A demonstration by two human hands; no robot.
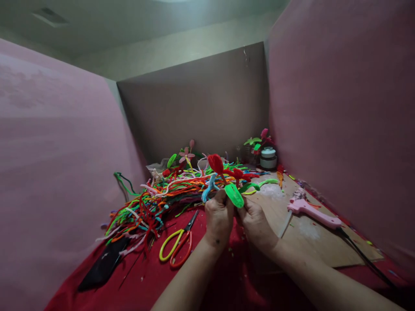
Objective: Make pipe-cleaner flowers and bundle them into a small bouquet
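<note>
My left hand [218,218] and my right hand [257,222] are close together over the red cloth, fingers pinched around the base of a pipe-cleaner flower bunch [215,164]. Red fuzzy blooms stand at its top, and a bright green leaf loop [234,195] sticks out between my hands. A light blue fuzzy piece [210,188] shows just above my left hand; whether it belongs to the bunch I cannot tell. The stem ends are hidden by my fingers. Left of my hands lie scissors [177,245] with one yellow and one red handle.
A big heap of coloured pipe cleaners [175,190] spreads across the left and back. On a board [337,246] at the right rests a pink glue gun [316,213] with a black cord. A small jar [268,159] stands behind. A black flat object [103,265] lies front left.
</note>
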